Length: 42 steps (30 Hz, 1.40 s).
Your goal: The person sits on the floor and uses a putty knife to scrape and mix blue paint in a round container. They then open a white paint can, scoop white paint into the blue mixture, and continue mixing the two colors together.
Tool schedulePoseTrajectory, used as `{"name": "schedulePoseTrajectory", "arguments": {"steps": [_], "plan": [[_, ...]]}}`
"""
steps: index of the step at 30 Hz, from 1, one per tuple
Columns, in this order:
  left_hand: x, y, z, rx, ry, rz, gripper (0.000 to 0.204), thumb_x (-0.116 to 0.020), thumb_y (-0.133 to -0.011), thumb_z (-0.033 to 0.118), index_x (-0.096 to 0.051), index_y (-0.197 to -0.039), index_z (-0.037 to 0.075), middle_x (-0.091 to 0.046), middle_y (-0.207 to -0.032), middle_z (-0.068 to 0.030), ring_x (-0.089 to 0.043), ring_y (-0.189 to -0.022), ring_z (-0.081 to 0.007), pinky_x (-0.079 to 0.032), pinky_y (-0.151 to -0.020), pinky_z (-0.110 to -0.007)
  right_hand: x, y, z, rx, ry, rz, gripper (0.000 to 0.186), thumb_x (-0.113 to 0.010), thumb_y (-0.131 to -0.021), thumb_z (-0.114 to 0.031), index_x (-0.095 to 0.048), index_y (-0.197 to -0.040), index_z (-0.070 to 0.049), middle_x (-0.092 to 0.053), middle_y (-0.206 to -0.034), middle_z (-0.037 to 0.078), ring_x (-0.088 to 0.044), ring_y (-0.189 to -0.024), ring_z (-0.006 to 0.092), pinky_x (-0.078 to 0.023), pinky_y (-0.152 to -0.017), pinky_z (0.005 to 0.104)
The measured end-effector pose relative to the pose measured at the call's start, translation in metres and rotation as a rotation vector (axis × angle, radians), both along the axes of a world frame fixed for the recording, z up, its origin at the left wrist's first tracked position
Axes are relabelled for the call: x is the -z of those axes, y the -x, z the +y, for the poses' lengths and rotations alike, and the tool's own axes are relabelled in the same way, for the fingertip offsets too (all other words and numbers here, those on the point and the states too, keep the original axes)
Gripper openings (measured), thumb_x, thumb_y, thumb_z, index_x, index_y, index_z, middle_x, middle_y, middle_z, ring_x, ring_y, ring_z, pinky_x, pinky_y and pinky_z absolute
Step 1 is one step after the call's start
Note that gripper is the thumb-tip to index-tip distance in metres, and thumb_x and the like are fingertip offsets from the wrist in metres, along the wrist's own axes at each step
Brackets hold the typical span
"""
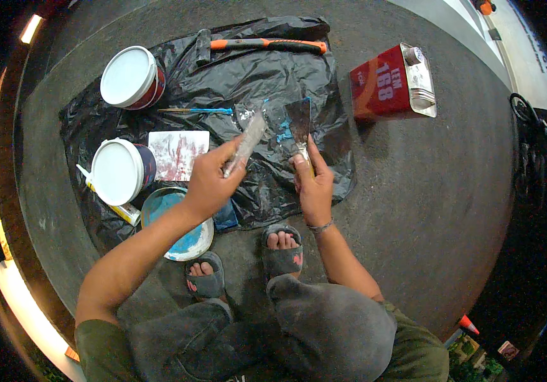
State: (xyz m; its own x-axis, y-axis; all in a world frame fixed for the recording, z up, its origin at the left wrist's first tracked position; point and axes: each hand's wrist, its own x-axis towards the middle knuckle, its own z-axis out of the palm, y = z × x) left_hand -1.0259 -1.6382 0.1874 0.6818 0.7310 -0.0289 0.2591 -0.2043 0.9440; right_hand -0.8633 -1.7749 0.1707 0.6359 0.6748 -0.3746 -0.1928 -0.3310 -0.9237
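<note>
My left hand point(213, 181) is closed around a pale grey-white, narrow flat strip point(249, 143); it is blurred, so I cannot tell its exact kind. To its right, my right hand point(315, 188) grips a putty knife point(299, 124) by the handle, its dark, stained blade pointing away from me. Both tools are above a black plastic sheet point(260, 73). Bits of blue paste point(283, 132) show beside the blade, and a thin blue-tipped brush point(197, 111) lies beyond my left hand.
A hammer point(267, 45) lies across the sheet's far end. Two white-lidded tubs point(120, 76), a stained white board point(175, 153), a yellow-and-white tube point(126, 213) and a blue-smeared basin point(204, 245) are at left. A red metal can point(381, 86) stands at right.
</note>
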Motion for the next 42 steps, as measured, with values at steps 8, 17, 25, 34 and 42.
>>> {"name": "schedulePoseTrajectory", "arguments": {"steps": [8,17,25,34,42], "plan": [[-0.001,-0.017,-0.018,0.057,-0.123,-0.059,0.049,-0.06,-0.089,0.007,-0.054,-0.137,0.002,-0.068,-0.101,-0.0267,-0.069,-0.08,-0.0379,-0.053,-0.069,-0.038,-0.006,0.039,0.019,-0.175,-0.208,-0.498,0.055,-0.054,-0.096,-0.008,-0.042,-0.15,-0.008,-0.061,-0.104,0.021,-0.061,-0.09,0.0304,-0.048,-0.084,0.0376],[0.004,0.017,0.016,-0.026,-0.046,0.164,0.029,-0.062,-0.091,0.01,-0.064,-0.116,-0.003,-0.071,-0.091,-0.0199,-0.07,-0.077,-0.0224,-0.05,-0.068,-0.032,-0.031,0.039,-0.003,-0.508,-0.087,-0.506,0.063,-0.056,-0.094,-0.008,-0.035,-0.153,-0.01,-0.054,-0.09,0.02,-0.058,-0.082,0.0343,-0.049,-0.08,0.0396],[0.011,0.037,0.041,0.296,-0.899,-0.015,0.027,-0.063,-0.073,-0.003,-0.039,-0.062,0.004,-0.064,-0.129,-0.0182,-0.063,-0.119,-0.0349,-0.06,-0.07,-0.037,-0.013,0.005,-0.014,0.042,-0.228,0.25,0.066,-0.049,-0.102,-0.019,-0.017,-0.159,-0.017,-0.065,-0.104,0.011,-0.06,-0.073,0.0102,-0.05,-0.062,0.0222],[0.001,0.028,0.047,0.372,-0.963,-0.048,0.024,-0.062,-0.079,0.006,-0.043,-0.063,0.005,-0.065,-0.128,-0.0148,-0.064,-0.119,-0.0331,-0.058,-0.087,-0.043,-0.012,0.004,-0.005,0.119,-0.318,0.211,0.061,-0.05,-0.102,-0.018,-0.024,-0.157,-0.018,-0.066,-0.104,0.01,-0.058,-0.069,0.0098,-0.05,-0.062,0.0248],[-0.001,0.028,0.056,0.51,-1.053,0.133,0.017,-0.064,-0.078,0.013,-0.05,-0.07,0.006,-0.061,-0.136,-0.0111,-0.06,-0.124,-0.0297,-0.052,-0.1,-0.047,-0.044,-0.035,-0.043,-0.148,0.088,-0.454,0.056,-0.065,-0.087,-0.006,-0.054,-0.141,-0.013,-0.074,-0.091,0.009,-0.066,-0.079,0.0111,-0.053,-0.074,0.0289]]}}
